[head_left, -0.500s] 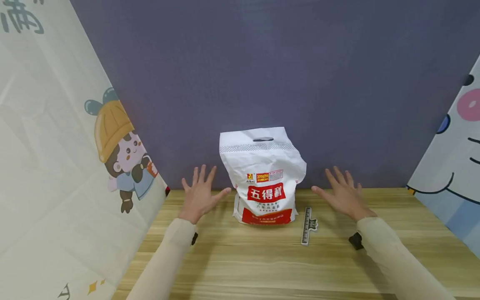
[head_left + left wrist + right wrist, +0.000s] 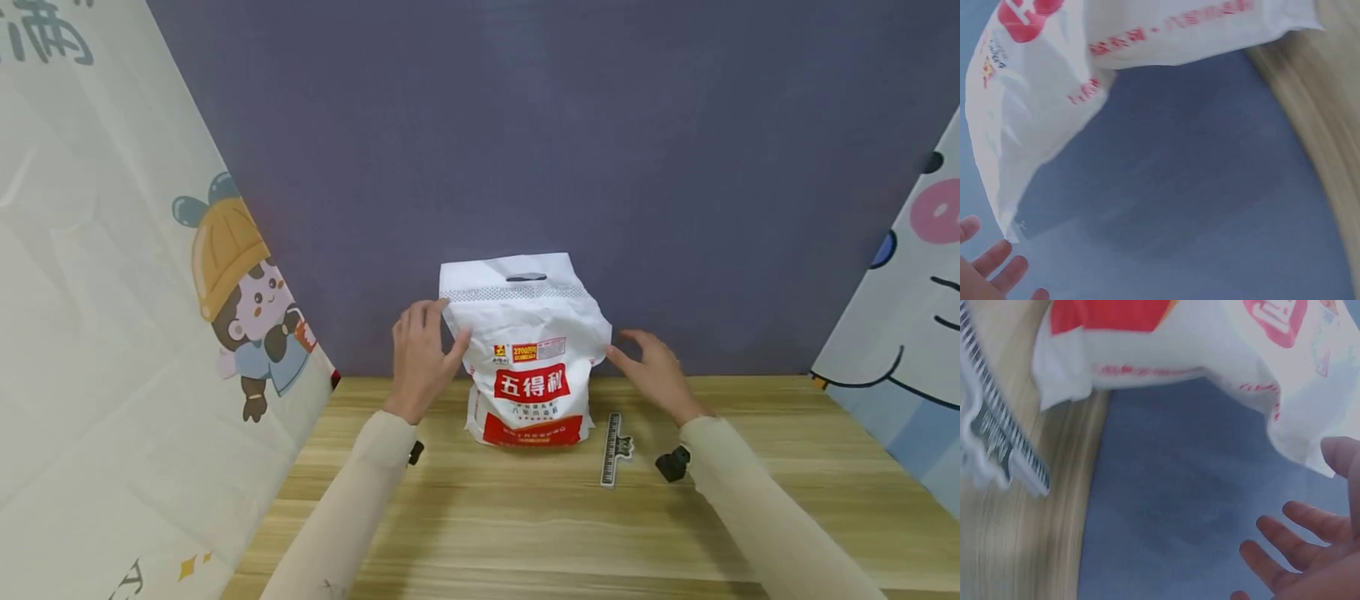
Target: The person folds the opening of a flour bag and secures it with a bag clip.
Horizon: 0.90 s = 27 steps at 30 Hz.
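Note:
A white plastic flour bag (image 2: 525,350) with red print and a punched handle slot stands upright on the table, against the dark back wall. My left hand (image 2: 422,358) is at the bag's upper left edge, its fingers spread loosely with the fingertips right at the bag's corner. In the left wrist view these fingers (image 2: 1005,272) show just beside the bag's tip. At the right side, my right hand (image 2: 654,379) has its thumb at the bag's edge. The right wrist view shows the other fingers (image 2: 1272,559) extended and apart, holding nothing.
On the wooden table (image 2: 510,533), right of the bag, lies a long narrow ridged black-and-white strip (image 2: 611,450) with a shaped tab at its side. A dark wall (image 2: 555,150) rises behind. Printed cartoon panels (image 2: 90,333) border the left and right sides.
Both hands have moved in from either side to the bag's edges. The left has also risen toward its upper corner. The bag and the ridged strip stay in place.

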Motion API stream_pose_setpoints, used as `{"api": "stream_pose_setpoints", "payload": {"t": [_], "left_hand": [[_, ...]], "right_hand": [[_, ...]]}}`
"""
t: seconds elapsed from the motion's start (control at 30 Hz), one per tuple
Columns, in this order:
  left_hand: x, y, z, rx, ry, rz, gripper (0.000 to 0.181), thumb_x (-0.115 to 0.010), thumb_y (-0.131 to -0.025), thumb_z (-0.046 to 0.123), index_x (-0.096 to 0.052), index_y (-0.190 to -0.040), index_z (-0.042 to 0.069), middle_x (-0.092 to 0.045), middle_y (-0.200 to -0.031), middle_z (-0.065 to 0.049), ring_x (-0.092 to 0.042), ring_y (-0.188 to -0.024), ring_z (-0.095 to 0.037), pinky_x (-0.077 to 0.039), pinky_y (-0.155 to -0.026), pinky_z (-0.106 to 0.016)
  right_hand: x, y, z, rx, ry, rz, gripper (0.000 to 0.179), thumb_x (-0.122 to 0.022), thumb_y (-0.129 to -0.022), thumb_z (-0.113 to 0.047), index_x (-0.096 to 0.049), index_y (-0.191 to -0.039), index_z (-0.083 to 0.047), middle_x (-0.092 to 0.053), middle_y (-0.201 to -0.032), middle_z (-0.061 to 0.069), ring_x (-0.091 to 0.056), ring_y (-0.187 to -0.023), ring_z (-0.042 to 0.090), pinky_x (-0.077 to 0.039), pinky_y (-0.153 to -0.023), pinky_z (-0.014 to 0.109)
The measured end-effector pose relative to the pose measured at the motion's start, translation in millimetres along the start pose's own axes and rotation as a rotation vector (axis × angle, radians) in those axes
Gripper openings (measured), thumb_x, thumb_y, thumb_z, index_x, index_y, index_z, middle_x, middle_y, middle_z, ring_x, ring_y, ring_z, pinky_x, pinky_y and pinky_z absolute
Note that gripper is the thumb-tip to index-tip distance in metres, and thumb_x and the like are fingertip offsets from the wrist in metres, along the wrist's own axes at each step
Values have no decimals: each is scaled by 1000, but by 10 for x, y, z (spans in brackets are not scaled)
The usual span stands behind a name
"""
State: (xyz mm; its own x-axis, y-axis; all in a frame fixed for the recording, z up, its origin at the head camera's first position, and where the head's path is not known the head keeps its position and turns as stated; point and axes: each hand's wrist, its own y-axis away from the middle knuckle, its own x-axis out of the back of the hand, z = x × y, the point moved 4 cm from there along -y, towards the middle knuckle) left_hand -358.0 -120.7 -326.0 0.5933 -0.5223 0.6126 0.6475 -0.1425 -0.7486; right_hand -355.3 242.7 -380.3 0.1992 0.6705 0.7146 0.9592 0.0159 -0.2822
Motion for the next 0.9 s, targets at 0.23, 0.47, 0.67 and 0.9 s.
{"api": "stream_pose_setpoints", "payload": {"t": [0.23, 0.47, 0.67, 0.9], "left_hand": [[-12, -163, 248, -111, -58, 71, 48, -59, -97, 43, -60, -130, 9, -58, -124, -16, -53, -118, -33, -38, -106, -55], [-85, -351, 496, -259, -157, 58, 36, -60, -98, 36, -66, -124, 12, -64, -118, -11, -57, -114, -31, -41, -105, -51], [-186, -523, 647, -346, -224, -43, 34, -59, -99, 35, -66, -126, 15, -65, -120, -7, -59, -116, -27, -45, -105, -48], [-281, -686, 739, -360, -251, -113, 36, -57, -101, 38, -63, -130, 17, -62, -130, -7, -57, -124, -26, -43, -108, -47]], "right_hand": [[-62, -43, -111, -43, -170, 29, 61, -54, -102, -52, -56, -138, -2, -62, -134, 23, -58, -122, 39, -51, -96, 51], [-130, -87, -110, -90, -242, 53, 51, -54, -104, -44, -61, -126, 1, -64, -120, 22, -58, -103, 30, -47, -80, 31], [-187, -78, -103, -113, -324, 53, 49, -54, -105, -42, -62, -122, 4, -63, -116, 22, -54, -100, 27, -45, -77, 29], [-262, -91, -78, -199, -463, 45, 47, -57, -105, -38, -59, -126, 3, -60, -126, 21, -55, -118, 36, -44, -89, 33]]}}
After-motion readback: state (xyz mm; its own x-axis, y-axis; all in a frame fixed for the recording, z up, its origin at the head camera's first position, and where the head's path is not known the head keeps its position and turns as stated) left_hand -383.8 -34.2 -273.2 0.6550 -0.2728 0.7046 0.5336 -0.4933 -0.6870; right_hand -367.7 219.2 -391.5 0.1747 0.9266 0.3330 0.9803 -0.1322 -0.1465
